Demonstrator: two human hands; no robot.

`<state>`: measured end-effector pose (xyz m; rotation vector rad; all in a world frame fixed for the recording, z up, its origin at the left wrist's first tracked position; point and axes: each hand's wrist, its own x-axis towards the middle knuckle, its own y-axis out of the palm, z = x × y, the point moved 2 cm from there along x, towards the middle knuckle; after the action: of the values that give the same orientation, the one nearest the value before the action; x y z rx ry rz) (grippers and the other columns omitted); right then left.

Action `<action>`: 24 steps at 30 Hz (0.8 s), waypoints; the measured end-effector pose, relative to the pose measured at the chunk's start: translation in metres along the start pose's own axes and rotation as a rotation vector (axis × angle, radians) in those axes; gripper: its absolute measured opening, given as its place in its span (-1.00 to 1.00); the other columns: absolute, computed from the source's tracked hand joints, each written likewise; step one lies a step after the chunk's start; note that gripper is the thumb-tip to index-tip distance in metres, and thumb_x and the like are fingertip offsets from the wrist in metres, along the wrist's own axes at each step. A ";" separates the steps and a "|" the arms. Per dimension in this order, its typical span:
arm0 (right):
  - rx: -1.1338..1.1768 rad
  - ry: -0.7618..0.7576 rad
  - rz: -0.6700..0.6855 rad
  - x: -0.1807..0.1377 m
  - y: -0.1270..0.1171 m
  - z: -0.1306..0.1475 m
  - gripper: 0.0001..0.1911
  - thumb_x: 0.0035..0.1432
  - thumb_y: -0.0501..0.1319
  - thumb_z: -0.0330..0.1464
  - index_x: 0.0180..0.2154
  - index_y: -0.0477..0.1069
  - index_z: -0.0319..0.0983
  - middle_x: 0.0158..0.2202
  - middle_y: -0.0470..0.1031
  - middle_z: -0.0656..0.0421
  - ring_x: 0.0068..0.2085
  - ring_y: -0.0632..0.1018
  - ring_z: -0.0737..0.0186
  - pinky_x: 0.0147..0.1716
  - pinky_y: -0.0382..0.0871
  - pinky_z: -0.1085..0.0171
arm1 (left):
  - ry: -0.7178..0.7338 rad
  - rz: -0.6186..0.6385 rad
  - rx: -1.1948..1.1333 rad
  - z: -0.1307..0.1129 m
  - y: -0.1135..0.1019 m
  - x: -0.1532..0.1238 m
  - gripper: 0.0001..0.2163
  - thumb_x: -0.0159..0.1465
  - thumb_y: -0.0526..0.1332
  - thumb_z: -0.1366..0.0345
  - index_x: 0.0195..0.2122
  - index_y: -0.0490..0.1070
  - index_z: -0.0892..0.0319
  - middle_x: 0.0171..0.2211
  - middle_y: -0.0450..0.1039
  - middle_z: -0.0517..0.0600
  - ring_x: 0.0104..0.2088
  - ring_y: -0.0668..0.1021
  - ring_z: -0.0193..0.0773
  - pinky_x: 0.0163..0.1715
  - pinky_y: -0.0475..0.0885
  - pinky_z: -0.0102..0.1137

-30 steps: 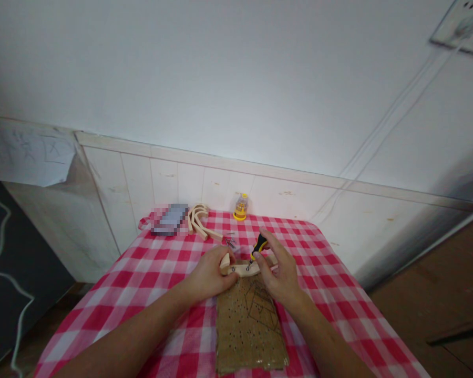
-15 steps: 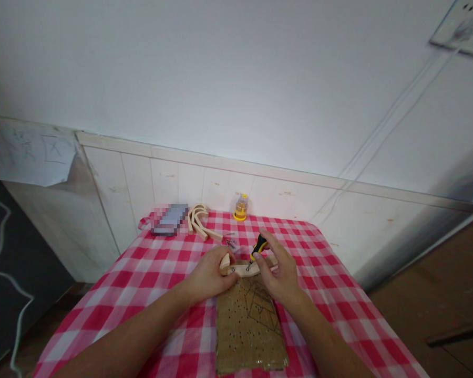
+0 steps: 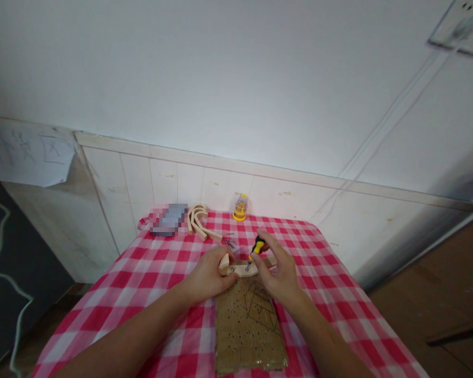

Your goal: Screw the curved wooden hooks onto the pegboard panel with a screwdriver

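My left hand [image 3: 211, 273] is closed around the left end of a pale wooden piece [image 3: 242, 270] and presses it down at the far end of a cardboard slab [image 3: 244, 331]. Two screws show in the wood. My right hand [image 3: 278, 265] grips a yellow and black screwdriver [image 3: 257, 248], tilted, its tip at the right-hand screw [image 3: 247, 268]. The right end of the wooden piece is partly hidden behind my right hand. Pen lines and many small holes mark the cardboard.
Beyond my hands lie several loose screws [image 3: 229, 242] and curved wooden pieces [image 3: 199, 223]. A yellow-capped bit container [image 3: 240, 208] stands near the wall. A blurred flat object [image 3: 169, 219] rests at the back left of the checked tablecloth [image 3: 150, 294].
The screwdriver handle has turned slightly in my right hand, its tip still at the screw. My left hand and the wooden piece have hardly moved.
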<state>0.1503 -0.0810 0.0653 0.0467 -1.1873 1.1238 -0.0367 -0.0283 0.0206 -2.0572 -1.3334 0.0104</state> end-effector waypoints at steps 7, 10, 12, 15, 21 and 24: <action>-0.005 -0.005 -0.019 0.000 0.001 0.002 -0.47 0.27 0.27 -0.37 0.25 0.32 -0.07 -0.06 0.61 0.08 -0.22 0.64 0.14 -0.16 0.60 0.15 | 0.003 0.003 -0.011 0.003 0.001 0.001 -0.85 0.06 0.30 0.37 -0.33 0.37 0.14 -0.35 0.48 -0.06 -0.34 0.48 -0.21 -0.32 0.31 -0.37; 0.006 0.001 -0.015 0.000 0.002 0.003 -0.46 0.26 0.29 -0.38 0.25 0.31 -0.07 -0.08 0.61 0.09 -0.23 0.63 0.16 -0.18 0.60 0.18 | 0.000 0.003 -0.010 0.002 0.000 0.000 -0.84 0.07 0.30 0.36 -0.33 0.37 0.14 -0.35 0.48 -0.06 -0.34 0.48 -0.21 -0.33 0.31 -0.37; 0.011 0.005 -0.012 0.000 0.003 0.002 -0.47 0.26 0.29 -0.38 0.24 0.33 -0.08 -0.11 0.61 0.11 -0.25 0.63 0.17 -0.18 0.59 0.19 | 0.004 0.002 -0.011 0.001 0.000 0.000 -0.84 0.07 0.30 0.36 -0.33 0.37 0.14 -0.35 0.47 -0.06 -0.34 0.47 -0.21 -0.32 0.30 -0.37; 0.008 0.019 -0.032 0.000 0.004 -0.002 -0.47 0.26 0.31 -0.36 0.23 0.33 -0.09 -0.15 0.61 0.14 -0.29 0.62 0.20 -0.21 0.58 0.21 | 0.004 0.006 -0.013 0.001 0.000 0.000 -0.86 0.07 0.29 0.37 -0.34 0.37 0.15 -0.36 0.47 -0.06 -0.35 0.47 -0.22 -0.33 0.30 -0.37; 0.014 0.008 -0.043 -0.001 0.004 -0.004 -0.47 0.24 0.33 -0.36 0.21 0.33 -0.08 -0.15 0.62 0.15 -0.28 0.62 0.21 -0.21 0.58 0.24 | -0.004 0.006 -0.020 0.001 0.001 0.000 -0.85 0.05 0.28 0.38 -0.34 0.36 0.13 -0.35 0.47 -0.07 -0.34 0.47 -0.22 -0.32 0.30 -0.38; 0.001 0.015 -0.021 -0.001 0.003 -0.001 -0.47 0.24 0.31 -0.37 0.22 0.33 -0.07 -0.11 0.62 0.12 -0.23 0.64 0.18 -0.18 0.59 0.20 | -0.001 0.003 -0.025 0.000 0.000 0.000 -0.85 0.06 0.28 0.38 -0.34 0.36 0.13 -0.36 0.47 -0.07 -0.35 0.47 -0.22 -0.33 0.29 -0.38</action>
<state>0.1487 -0.0795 0.0623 0.0515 -1.1700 1.1051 -0.0363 -0.0285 0.0206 -2.0806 -1.3368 -0.0041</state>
